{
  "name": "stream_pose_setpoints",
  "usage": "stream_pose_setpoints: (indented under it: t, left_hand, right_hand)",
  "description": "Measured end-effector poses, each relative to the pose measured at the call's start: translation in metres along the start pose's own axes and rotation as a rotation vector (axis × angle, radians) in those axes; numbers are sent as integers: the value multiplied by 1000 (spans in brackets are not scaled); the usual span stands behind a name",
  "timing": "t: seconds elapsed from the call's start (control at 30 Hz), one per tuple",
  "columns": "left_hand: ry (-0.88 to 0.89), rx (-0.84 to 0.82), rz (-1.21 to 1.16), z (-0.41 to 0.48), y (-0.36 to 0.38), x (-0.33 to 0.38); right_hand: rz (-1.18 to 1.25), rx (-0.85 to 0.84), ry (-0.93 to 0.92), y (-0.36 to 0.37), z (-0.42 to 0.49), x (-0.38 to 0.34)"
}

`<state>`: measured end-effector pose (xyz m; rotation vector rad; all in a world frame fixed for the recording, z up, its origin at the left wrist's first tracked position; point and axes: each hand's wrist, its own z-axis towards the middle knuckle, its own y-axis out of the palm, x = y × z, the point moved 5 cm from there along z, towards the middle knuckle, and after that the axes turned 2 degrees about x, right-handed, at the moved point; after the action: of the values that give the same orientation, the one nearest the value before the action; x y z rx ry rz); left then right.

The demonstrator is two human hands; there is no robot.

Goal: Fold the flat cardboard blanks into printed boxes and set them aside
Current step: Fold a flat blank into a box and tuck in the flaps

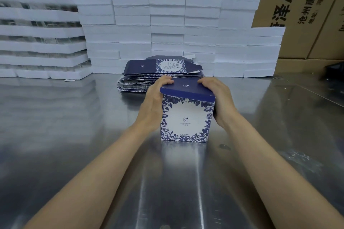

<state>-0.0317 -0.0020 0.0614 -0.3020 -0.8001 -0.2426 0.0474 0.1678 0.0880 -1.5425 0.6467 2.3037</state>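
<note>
The box [187,115] was probably very light and, being thin printed card, easy to dent or crease, so it would best be held by its side walls near the folded edges, where the card is stiffest, rather than by the broad front panel. Its glossy print might slip a little under dry fingers. It stood upright on the steel table [74,135], just in front of the pile of blanks [158,72], which lay flat against the wall of white foam blocks [167,24]. The box was white in front with a blue floral border, a small logo and some fine print too small to read; its lid was plain dark blue with a small white emblem and appeared not fully tucked, its front edge overhanging slightly. The left hand [155,102] clasped the left wall, fingers curled over the lid's far left corner. The right hand [220,102] gripped the right wall likewise, fingers bent onto the lid's far right corner, apparently pressing it down. Brown cartons [297,5] stood behind.
</note>
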Motion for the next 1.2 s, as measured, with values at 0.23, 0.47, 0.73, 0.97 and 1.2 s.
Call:
stream_pose_setpoints:
  t: [0.23, 0.47, 0.73, 0.97, 1.2]
  left_hand:
    - [69, 213, 192, -10, -16, 5]
    - [199, 304, 257, -13, -19, 24]
    - [213, 210, 256, -13, -20, 25]
    - [98, 354, 175, -4, -32, 48]
    - [30, 338, -42, 1, -30, 64]
  right_hand:
    - [-46, -110, -86, 11, -9, 6]
    - [-267, -80, -257, 16, -12, 16]
    - [-493, -125, -492, 19, -19, 3]
    - [-526, -103, -575, 29, -23, -24]
    - [-242, -54, -448, 33, -27, -40]
